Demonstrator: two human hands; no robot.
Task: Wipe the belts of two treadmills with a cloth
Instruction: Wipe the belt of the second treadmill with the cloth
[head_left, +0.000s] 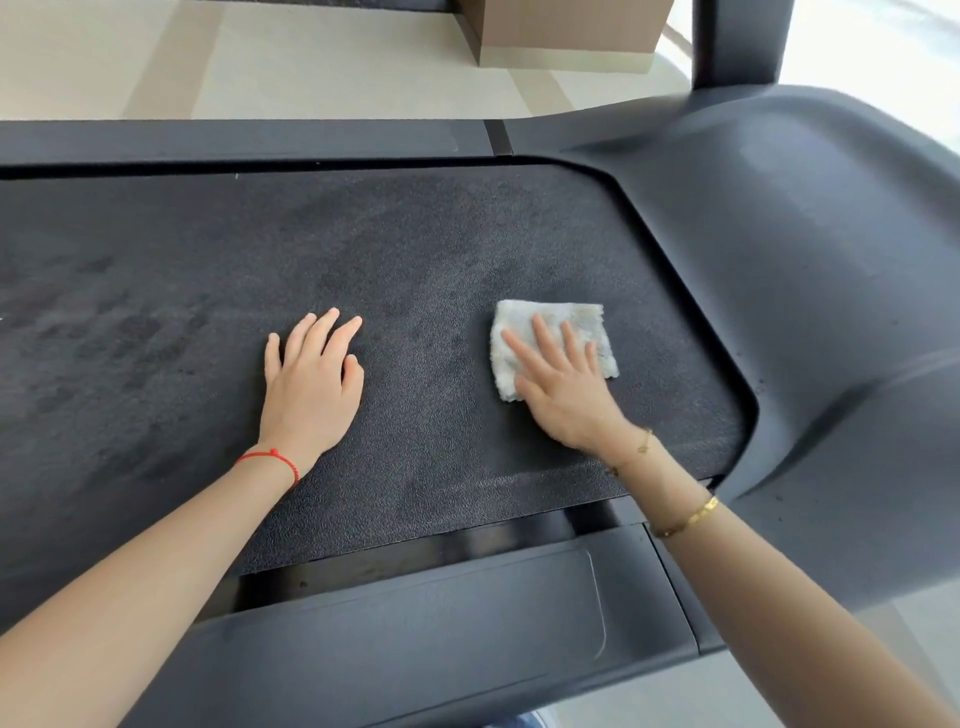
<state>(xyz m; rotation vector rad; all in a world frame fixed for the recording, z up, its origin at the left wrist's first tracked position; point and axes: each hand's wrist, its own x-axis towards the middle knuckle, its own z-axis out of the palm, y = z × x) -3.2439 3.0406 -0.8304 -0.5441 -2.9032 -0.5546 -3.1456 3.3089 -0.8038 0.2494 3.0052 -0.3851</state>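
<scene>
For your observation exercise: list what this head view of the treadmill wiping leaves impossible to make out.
- Second treadmill: outside the frame.
- Belt: its left stretch is cut off by the picture edge.
- Cloth: the part under the right hand is covered.
- Upright post: its top is cut off by the upper edge.

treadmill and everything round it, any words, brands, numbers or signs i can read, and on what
None can be read.
The belt is plain textured black, with no print.
The side rails and the motor cover show no logo or label.
The cloth under the right hand has no tag in view.
The box on the floor shows a blank face.
</scene>
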